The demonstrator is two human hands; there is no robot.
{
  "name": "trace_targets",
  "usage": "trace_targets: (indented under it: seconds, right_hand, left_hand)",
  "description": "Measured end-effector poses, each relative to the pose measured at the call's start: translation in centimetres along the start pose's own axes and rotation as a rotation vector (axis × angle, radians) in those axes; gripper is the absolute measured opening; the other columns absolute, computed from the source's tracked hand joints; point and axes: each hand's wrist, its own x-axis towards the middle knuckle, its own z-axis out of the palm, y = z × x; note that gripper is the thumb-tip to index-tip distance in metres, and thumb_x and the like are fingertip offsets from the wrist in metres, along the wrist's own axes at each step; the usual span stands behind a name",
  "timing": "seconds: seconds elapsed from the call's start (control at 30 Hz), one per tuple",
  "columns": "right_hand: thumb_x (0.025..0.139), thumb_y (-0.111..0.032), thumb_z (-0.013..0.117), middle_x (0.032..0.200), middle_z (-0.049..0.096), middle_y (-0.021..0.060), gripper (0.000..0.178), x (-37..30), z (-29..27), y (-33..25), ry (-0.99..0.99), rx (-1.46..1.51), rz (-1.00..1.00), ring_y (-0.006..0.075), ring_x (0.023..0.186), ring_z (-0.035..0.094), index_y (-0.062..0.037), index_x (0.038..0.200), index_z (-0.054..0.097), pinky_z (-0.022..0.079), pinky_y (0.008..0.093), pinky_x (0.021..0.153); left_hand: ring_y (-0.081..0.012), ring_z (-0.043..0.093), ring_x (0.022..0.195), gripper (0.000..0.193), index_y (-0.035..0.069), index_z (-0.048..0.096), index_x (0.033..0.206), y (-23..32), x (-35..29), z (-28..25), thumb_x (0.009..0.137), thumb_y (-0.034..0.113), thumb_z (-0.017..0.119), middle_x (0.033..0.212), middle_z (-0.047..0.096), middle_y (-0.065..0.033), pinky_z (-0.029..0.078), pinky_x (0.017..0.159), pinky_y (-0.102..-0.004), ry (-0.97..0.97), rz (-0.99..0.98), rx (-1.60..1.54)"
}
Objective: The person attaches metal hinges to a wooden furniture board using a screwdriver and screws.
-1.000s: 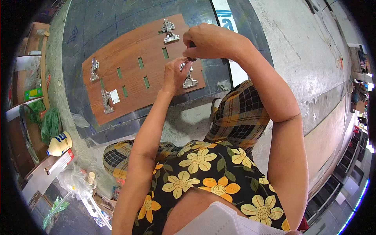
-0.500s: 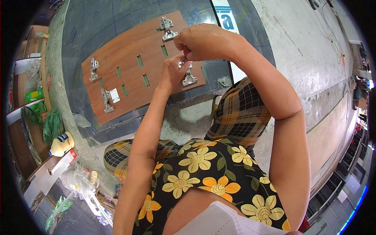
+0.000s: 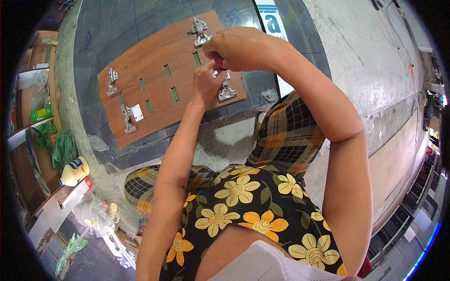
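Silver hinges (image 3: 228, 92), apparently four, dot one panel (image 3: 150, 63).

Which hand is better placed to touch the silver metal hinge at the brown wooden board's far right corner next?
Probably the right hand, close beside that silver metal hinge; the left hand is farther from it.

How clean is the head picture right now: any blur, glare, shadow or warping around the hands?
Head view: the hands, left and right, look fairly sharp, as does the metal hinge beside them; a soft shadow darkens the concrete floor between the knees; the blue light strip glares at right; edges bend toward the black rim.
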Motion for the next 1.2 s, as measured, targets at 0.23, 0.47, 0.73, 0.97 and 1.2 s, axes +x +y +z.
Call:
trace_targets:
  seconds: [0.23, 0.47, 0.73, 0.97, 1.2]
  right_hand:
    - [0.074, -0.015, 0.071, 0.083, 0.070, 0.0186, 0.016, 0.4, -0.3, -0.1, 0.023, 0.103, 0.143, 0.0345, 0.079, 0.070, -0.0024, 0.084, 0.073, 0.056, 0.0419, 0.068]
    - [0.076, -0.016, 0.071, 0.079, 0.070, 0.0183, 0.018, 0.4, -0.4, -0.3, 0.056, 0.062, 0.061, 0.0315, 0.072, 0.069, -0.0008, 0.085, 0.072, 0.055, 0.0382, 0.065]
    - [0.079, -0.018, 0.071, 0.072, 0.068, 0.0168, 0.019, 0.2, -0.2, 0.2, 0.061, 0.034, 0.068, 0.0301, 0.064, 0.067, -0.0009, 0.086, 0.071, 0.054, 0.0358, 0.062]
    - [0.078, -0.017, 0.072, 0.074, 0.069, 0.0174, 0.019, 0.2, -0.4, 0.1, 0.112, 0.009, 0.035, 0.0300, 0.065, 0.068, -0.0007, 0.088, 0.072, 0.054, 0.0353, 0.062]
    - [0.078, -0.016, 0.072, 0.073, 0.069, 0.0174, 0.018, 0.3, -0.4, 0.1, 0.099, 0.009, 0.016, 0.0304, 0.065, 0.068, -0.0007, 0.088, 0.072, 0.054, 0.0356, 0.062]
  left_hand:
    - [-0.0280, 0.069, 0.077, 0.018, 0.001, 0.068, 0.099, 1.7, 0.1, -0.3, 0.083, 0.010, 0.070, 0.085, 0.071, -0.0144, 0.051, 0.070, -0.0365, -0.009, -0.036, -0.010]
    - [-0.0278, 0.067, 0.075, 0.014, 0.000, 0.067, 0.094, 1.8, 0.2, -0.5, 0.083, 0.008, 0.070, 0.083, 0.070, -0.0149, 0.050, 0.068, -0.0349, 0.015, -0.052, -0.033]
    - [-0.0279, 0.068, 0.076, 0.016, -0.001, 0.067, 0.093, 1.6, 0.0, -0.1, 0.084, 0.012, 0.070, 0.084, 0.069, -0.0163, 0.051, 0.069, -0.0347, 0.015, -0.064, -0.042]
    - [-0.0279, 0.068, 0.077, 0.017, 0.000, 0.068, 0.094, 0.9, 0.6, -1.0, 0.084, 0.013, 0.071, 0.085, 0.070, -0.0144, 0.052, 0.069, -0.0357, 0.010, 0.009, 0.068]
    - [-0.0291, 0.068, 0.078, 0.015, 0.001, 0.069, 0.097, 1.3, 0.3, -0.7, 0.084, 0.010, 0.070, 0.085, 0.070, -0.0145, 0.052, 0.069, -0.0355, 0.008, 0.012, 0.046]
